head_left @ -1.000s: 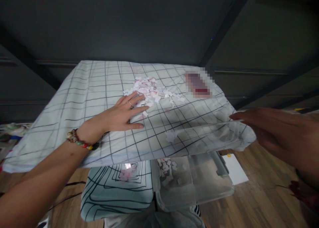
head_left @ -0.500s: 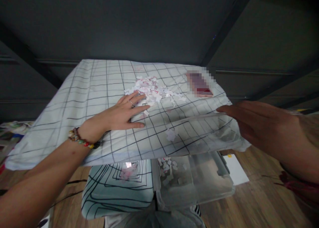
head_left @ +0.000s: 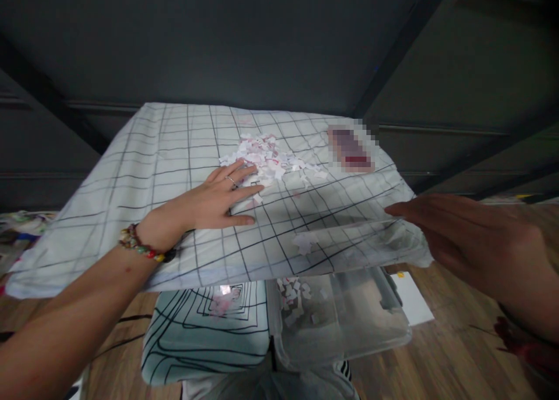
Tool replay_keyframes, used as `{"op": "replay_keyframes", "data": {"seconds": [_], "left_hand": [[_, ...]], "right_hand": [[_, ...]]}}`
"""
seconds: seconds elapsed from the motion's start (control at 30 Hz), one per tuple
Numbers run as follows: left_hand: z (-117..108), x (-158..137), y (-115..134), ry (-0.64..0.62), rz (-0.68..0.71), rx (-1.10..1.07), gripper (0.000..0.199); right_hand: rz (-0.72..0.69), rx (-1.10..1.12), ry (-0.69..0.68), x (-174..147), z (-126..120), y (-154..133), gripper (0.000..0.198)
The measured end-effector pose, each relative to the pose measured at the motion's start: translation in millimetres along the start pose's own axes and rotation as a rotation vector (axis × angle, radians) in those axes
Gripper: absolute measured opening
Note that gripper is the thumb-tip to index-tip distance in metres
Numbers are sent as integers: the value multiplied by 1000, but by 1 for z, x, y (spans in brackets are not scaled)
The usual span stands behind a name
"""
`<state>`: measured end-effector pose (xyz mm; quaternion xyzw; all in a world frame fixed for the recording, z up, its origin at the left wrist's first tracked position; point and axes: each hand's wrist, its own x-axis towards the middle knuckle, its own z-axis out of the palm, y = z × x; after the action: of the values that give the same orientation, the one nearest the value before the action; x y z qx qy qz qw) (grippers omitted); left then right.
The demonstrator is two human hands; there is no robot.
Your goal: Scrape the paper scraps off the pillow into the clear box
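My left hand [head_left: 225, 197] lies palm down on the checked tablecloth [head_left: 174, 138], fingers spread. Its fingertips touch the near left side of a heap of small white and pinkish paper scraps [head_left: 259, 155]. My right hand [head_left: 476, 243], at the table's right edge, has its fingers pressed together at the rim of what looks like a clear plastic bag [head_left: 362, 240]. The pinch itself is partly hidden. Several white scraps [head_left: 302, 243] show through the clear plastic near the front edge of the table.
A phone [head_left: 351, 149], partly pixelated, lies at the table's back right. Below the front edge are a clear plastic bin [head_left: 345, 353] with scraps in it and a pale blue patterned stool seat [head_left: 205, 347]. Dark panels [head_left: 244, 45] rise behind the table.
My right hand has come down a little and slightly to the right, and the clear plastic's upper rim has lowered with it. My left hand has stayed in place.
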<state>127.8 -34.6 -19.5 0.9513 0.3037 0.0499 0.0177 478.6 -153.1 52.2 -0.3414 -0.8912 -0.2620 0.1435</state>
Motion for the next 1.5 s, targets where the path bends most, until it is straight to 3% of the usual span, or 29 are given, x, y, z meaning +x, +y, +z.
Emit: {"op": "replay_keyframes", "data": {"seconds": [0.3,0.53,0.87,1.03,1.13,1.27,1.5], "left_hand": [[-10,-14,21,-40,15,26,69],[-7,-38,26,-44,15,-19,80],[-3,-51,38,-104,-80,-77,94],[4,-51,36,-54,-98,-64,99],[8,-52,37,-21,-109,-32,99],[11,-53,39,12,-106,12,99],[12,-53,40,19,-115,17,98]], "right_hand": [[8,77,-30,-10,-1,-2,35],[55,121,-25,-11,0,-5,61],[73,121,-85,-30,-22,-13,70],[101,13,-62,-19,-21,-8,56],[111,-100,1,-1,-10,0,38],[113,-178,48,19,5,3,35],[31,57,8,8,-4,-3,35]]}}
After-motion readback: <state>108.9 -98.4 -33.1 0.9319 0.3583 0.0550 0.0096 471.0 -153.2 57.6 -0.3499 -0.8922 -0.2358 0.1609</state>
